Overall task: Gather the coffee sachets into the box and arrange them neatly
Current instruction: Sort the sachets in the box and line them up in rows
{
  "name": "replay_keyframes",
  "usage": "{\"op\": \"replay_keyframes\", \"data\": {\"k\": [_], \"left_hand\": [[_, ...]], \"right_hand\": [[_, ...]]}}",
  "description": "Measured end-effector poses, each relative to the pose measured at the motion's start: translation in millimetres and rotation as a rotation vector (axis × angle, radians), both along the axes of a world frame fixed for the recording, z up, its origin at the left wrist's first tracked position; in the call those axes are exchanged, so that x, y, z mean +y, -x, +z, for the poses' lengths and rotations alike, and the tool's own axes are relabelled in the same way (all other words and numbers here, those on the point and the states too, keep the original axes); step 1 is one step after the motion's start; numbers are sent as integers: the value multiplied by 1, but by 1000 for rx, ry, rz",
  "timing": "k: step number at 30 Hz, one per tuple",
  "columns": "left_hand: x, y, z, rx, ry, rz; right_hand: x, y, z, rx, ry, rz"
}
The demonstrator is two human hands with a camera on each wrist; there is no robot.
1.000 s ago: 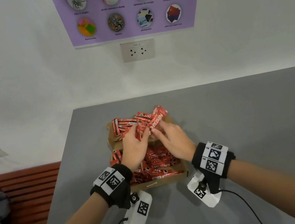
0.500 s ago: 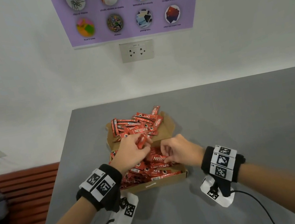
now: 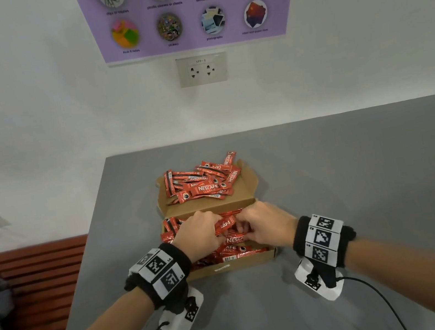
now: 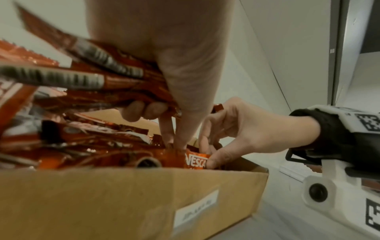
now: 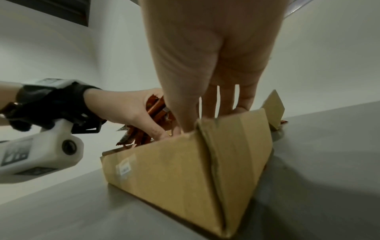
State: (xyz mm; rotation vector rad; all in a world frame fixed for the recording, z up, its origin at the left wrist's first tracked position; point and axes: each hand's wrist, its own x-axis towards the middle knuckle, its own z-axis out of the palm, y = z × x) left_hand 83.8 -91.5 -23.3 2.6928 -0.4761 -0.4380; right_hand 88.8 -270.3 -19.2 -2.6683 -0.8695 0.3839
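Observation:
An open cardboard box (image 3: pixel 237 265) sits on the grey table, its tray full of red coffee sachets (image 3: pixel 232 249). More sachets (image 3: pixel 201 180) lie heaped on the opened lid (image 3: pixel 247 190) behind. My left hand (image 3: pixel 198 233) is down in the tray and grips a bundle of sachets (image 4: pixel 115 81) in its curled fingers. My right hand (image 3: pixel 264 223) is beside it in the tray; in the left wrist view its thumb and fingers pinch one sachet (image 4: pixel 195 160) at the box's right end. The right wrist view shows the box wall (image 5: pixel 185 170) hiding those fingertips.
The grey table (image 3: pixel 359 183) stretches off to the right and toward me. A white wall with a socket (image 3: pixel 201 69) and a purple poster (image 3: pixel 188 7) stands behind. A wooden bench (image 3: pixel 28 285) with grey cloth lies beyond the table's left edge.
Both hands have drawn back from the lid's heap and come down into the tray. The left hand carried a bundle of sachets with it; the right now pinches a sachet in the tray.

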Motion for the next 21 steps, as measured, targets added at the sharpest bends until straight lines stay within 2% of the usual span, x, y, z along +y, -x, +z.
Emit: {"op": "replay_keyframes", "data": {"k": [7, 15, 17, 21], "left_hand": [[-4, -1, 0, -27, -47, -27], [0, -2, 0, 3, 3, 3], [0, -2, -1, 45, -16, 1], [-2, 0, -2, 23, -106, -24]], "right_hand": [[-2, 0, 4, -133, 141, 48], [-4, 2, 6, -38, 105, -27], [-4, 2, 5, -36, 111, -32], [-3, 5, 1, -52, 129, -29]]}}
